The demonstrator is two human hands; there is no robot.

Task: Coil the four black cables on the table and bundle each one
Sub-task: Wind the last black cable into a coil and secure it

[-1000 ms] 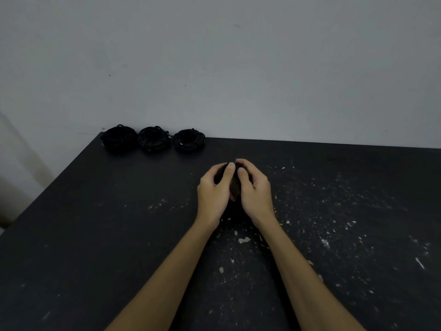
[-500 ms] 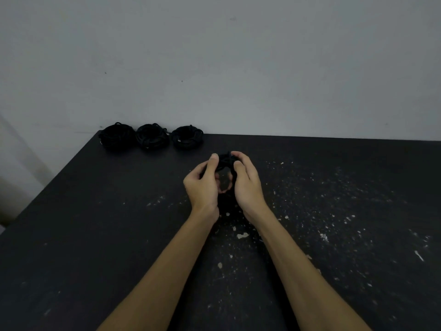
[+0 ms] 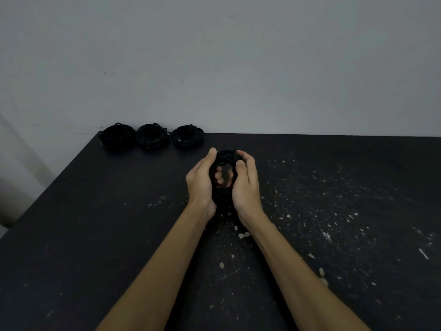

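A coiled black cable (image 3: 224, 158) is held upright between both hands above the middle of the black table (image 3: 95, 235). My left hand (image 3: 201, 182) grips its left side, my right hand (image 3: 245, 185) grips its right side, and fingertips show through the coil's hole. Three more coiled black cables lie in a row at the table's far left corner: one (image 3: 117, 137), a second (image 3: 152, 137) and a third (image 3: 188, 137). The lower part of the held coil is hard to tell from the dark tabletop.
A grey wall (image 3: 238, 68) stands right behind the table's far edge. The table's left edge runs diagonally from the far corner to the near left. Pale flecks and chips (image 3: 244, 234) are scattered over the middle and right of the tabletop.
Both hands have lifted the coil off the table and tilted it upright, so its hole now faces me. The three coils at the back have not moved.
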